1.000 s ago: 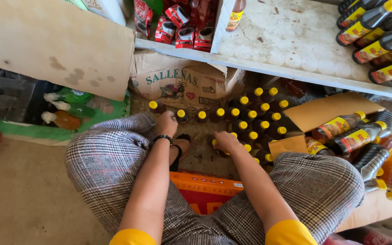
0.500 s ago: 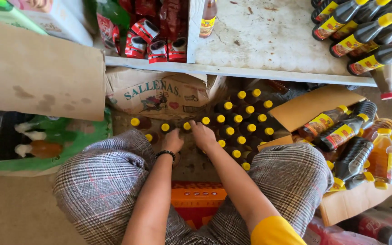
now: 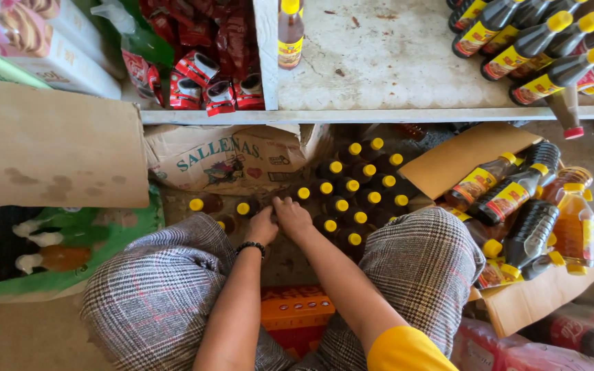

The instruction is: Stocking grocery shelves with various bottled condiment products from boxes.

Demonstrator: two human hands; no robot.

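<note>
Yellow-capped dark sauce bottles stand upright in rows on the floor under the white shelf, and this cluster is the landmark for the head view. At the cluster's left edge the left hand and the right hand meet, touching each other, with the fingers curled down among the bottle tops; whether they pinch a bottle or only rest on the caps cannot be told, since the backs of the hands hide the tips. A dark bead bracelet circles the left wrist. Left of the cluster two more yellow-capped bottles stand apart from the rows, and behind them a crumpled cardboard carton sits under the shelf. Right of the cluster an open cardboard box holds lying bottles of dark sauce and amber oil. Nearer the camera than the cluster, plaid trousers cover both knees, with an orange crate between them. Above the cluster, on the shelf, red packets lie at the left and more dark bottles at the right
</note>
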